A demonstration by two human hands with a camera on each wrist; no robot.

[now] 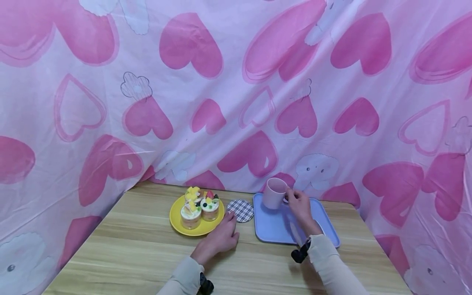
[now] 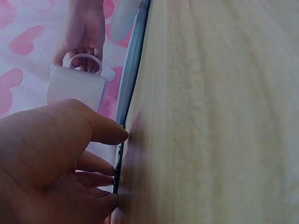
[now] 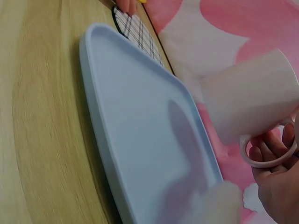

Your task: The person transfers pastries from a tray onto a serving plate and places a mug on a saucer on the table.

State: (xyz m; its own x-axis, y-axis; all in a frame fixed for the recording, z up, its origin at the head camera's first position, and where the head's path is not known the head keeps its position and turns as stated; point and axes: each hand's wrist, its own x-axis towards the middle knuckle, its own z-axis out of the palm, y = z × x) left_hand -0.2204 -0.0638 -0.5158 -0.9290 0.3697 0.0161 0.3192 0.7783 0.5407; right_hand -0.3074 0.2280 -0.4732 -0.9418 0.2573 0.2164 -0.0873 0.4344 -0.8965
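My right hand (image 1: 299,205) grips the handle of a pale pink mug (image 1: 274,193). In the right wrist view the mug (image 3: 252,95) is raised over the blue tray (image 3: 126,102), its fingers (image 3: 268,149) through the handle loop. My left hand (image 1: 223,235) lies between the yellow plate and a round checked coaster (image 1: 241,211). Its fingertips are right at the coaster's near left edge. The left wrist view shows the thumb (image 2: 110,130) and fingers bent loosely at the coaster's thin dark edge (image 2: 118,163), low over the wood.
On the yellow plate (image 1: 177,223), left of the coaster, stand several dessert cups (image 1: 190,218) topped with cream and fruit. A pale blurred shape (image 3: 217,205) shows low on the tray. The wooden table (image 1: 121,246) ends at a pink heart-print curtain (image 1: 228,102).
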